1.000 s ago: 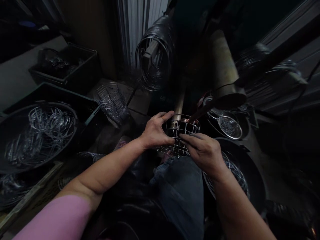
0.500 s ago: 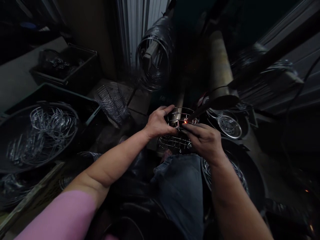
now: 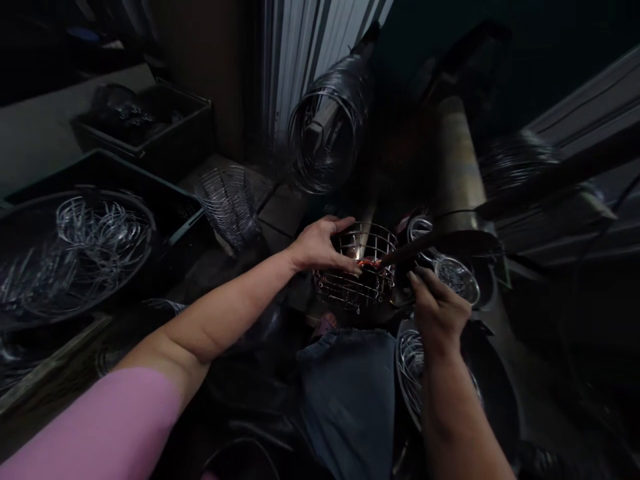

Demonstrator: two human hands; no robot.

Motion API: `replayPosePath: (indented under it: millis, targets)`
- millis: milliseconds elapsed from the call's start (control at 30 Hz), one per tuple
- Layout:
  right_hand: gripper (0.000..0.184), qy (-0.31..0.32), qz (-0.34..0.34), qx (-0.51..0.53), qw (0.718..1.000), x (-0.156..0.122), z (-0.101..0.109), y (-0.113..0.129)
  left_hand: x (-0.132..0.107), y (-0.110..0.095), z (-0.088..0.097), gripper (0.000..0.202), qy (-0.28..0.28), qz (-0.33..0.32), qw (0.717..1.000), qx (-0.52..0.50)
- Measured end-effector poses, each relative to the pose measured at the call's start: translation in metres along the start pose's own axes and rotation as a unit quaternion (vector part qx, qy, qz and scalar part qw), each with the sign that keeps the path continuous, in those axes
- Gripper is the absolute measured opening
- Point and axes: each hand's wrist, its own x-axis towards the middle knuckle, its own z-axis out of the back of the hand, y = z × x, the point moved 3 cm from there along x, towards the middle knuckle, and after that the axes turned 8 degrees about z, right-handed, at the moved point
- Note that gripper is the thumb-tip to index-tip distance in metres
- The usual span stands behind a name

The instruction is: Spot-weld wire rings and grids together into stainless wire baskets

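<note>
Pretty dark shop scene here. The left hand (image 3: 320, 247) is wrapped around the near-left side of a small round wire basket (image 3: 361, 270), thumb over the top ring and fingers curled on the side wires, so it's got a firm hold on it. The basket sits tilted, mouth facing up and away, just above the person's knee in blue jeans (image 3: 350, 387). There's a small orange glow (image 3: 367, 264) on the basket rim, right where a dark rod-like arm (image 3: 425, 241) coming in from the right meets the wire.

The right hand (image 3: 437, 307) is just beside the basket on its right, not touching it as far as I can see. Fingers are loosely curled, half open, and I can't make out anything in it.

Around that: a dark round tub with loose wire rings (image 3: 95, 233) off to the left, another tub of wire hoops (image 3: 415, 360) under the right forearm, a finished-looking wire basket (image 3: 227, 203) standing further back on the left, and a big coil of wire (image 3: 327, 127) hanging above the middle.
</note>
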Motion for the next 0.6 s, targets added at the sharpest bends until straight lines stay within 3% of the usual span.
replayPosePath:
  millis: [100, 200, 300, 467, 533, 600]
  targets:
    - [0.03, 0.066, 0.044, -0.045, 0.996, 0.034, -0.015, -0.015, 0.016, 0.009, 0.013, 0.055, 0.043, 0.032, 0.992, -0.115]
    - [0.026, 0.176, 0.045, -0.016, 0.983, 0.067, -0.036, -0.031, 0.034, 0.014, 0.023, 0.027, 0.037, 0.014, 0.992, -0.122]
    - [0.023, 0.253, 0.039, 0.045, 0.966, 0.085, -0.055, -0.044, 0.044, 0.011, 0.024, 0.028, 0.008, -0.041, 0.997, -0.058]
    - [0.017, 0.228, -0.024, 0.063, 0.971, 0.089, -0.069, -0.055, 0.043, 0.0, 0.018, 0.036, -0.109, -0.076, 0.985, 0.111]
    - [0.016, 0.222, -0.044, 0.063, 0.972, 0.088, -0.063, -0.053, 0.036, -0.003, 0.015, 0.033, -0.087, -0.078, 0.99, 0.083]
    - [0.015, 0.207, -0.059, 0.055, 0.975, 0.086, -0.053, -0.05, 0.027, -0.006, 0.012, 0.034, -0.009, -0.098, 0.995, 0.03]
